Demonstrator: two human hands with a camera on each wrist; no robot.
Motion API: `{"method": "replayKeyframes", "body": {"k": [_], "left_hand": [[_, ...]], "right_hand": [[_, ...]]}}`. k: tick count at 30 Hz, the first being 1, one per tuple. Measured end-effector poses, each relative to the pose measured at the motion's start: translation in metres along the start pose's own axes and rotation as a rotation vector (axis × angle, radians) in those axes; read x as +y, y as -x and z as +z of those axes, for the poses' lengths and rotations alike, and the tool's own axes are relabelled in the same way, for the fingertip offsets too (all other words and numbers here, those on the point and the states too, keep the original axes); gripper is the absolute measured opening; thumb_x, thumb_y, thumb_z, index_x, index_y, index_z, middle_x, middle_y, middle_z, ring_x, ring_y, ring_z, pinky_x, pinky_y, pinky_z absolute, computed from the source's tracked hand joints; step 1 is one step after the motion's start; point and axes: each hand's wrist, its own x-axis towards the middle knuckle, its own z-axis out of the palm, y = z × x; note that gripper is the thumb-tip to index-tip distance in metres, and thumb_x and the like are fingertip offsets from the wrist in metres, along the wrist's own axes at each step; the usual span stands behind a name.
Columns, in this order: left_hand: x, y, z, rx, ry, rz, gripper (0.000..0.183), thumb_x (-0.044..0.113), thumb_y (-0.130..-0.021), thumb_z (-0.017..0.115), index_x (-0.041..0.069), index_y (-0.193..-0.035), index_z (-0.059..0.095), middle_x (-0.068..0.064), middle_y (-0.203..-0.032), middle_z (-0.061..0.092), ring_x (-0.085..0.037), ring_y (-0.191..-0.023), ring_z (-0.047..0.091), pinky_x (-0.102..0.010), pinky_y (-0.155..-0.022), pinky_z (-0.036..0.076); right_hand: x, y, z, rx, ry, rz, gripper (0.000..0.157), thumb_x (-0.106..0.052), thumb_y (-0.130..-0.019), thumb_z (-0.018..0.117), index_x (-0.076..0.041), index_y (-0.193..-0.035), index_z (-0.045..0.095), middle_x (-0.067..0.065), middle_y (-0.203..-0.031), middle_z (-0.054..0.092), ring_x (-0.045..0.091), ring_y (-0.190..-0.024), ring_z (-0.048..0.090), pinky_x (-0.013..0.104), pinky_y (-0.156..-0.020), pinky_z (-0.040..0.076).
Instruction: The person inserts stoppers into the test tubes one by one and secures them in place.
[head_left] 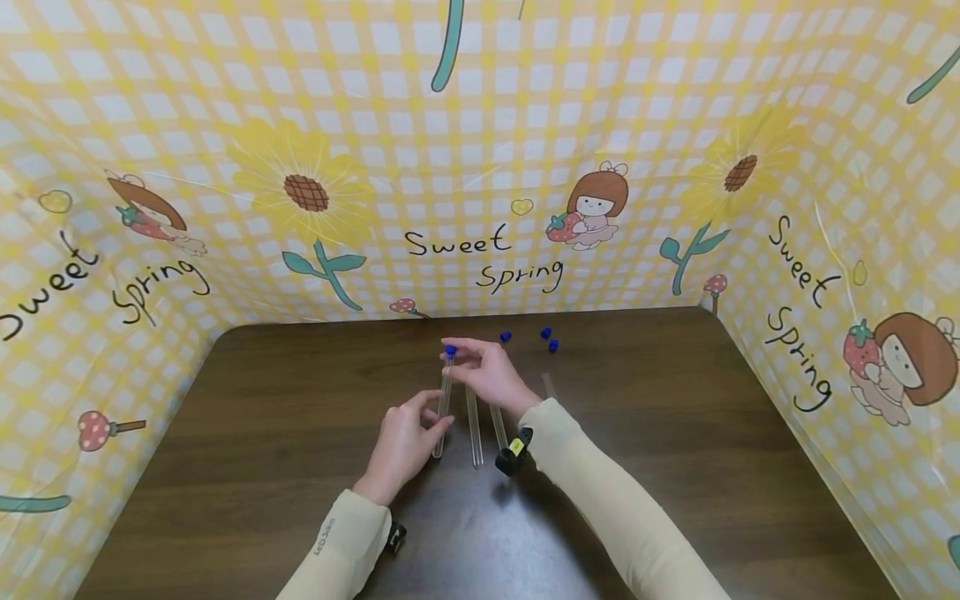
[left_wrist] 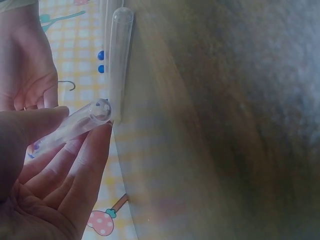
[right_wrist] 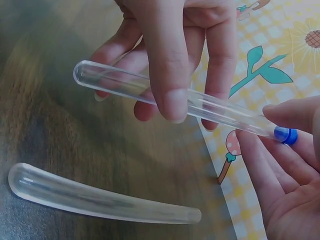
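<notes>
A clear test tube (right_wrist: pixel 225 109) with a blue cap (right_wrist: pixel 287 135) on its end is held slanted above the table, its rounded end toward me. My left hand (head_left: pixel 405 437) pinches its middle between thumb and fingers. At the capped end, my right hand (head_left: pixel 497 377) has its thumb on one side of the tube and its fingers on the other, just below the cap. On the table to the right lie more clear tubes: one tube (head_left: pixel 475 429) beside the held one, another tube (head_left: pixel 498 427) partly under the right wrist, and a third tube (head_left: pixel 548 384) mostly behind the right sleeve.
Three loose blue caps lie near the table's far edge: one cap (head_left: pixel 506 336) alone, and a second cap (head_left: pixel 546 332) close to a third cap (head_left: pixel 553 345). A yellow checked cloth (head_left: pixel 465 167) stands around the back and sides of the dark wooden table (head_left: pixel 247 467).
</notes>
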Motion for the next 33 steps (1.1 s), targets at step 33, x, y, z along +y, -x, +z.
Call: {"method": "replayKeyframes", "body": {"k": [33], "left_hand": [[0.0017, 0.0036, 0.0018, -0.033, 0.025, -0.018, 0.043, 0.009, -0.088, 0.081, 0.003, -0.127, 0.066, 0.005, -0.076, 0.069, -0.005, -0.056, 0.061, -0.028, -0.057, 0.053]], "right_hand": [[-0.0026, 0.0001, -0.0033, 0.010, -0.122, 0.018, 0.052, -0.004, -0.092, 0.075, -0.015, -0.140, 0.059, 0.015, -0.129, 0.066, 0.021, -0.091, 0.072, 0.038, -0.086, 0.056]]}}
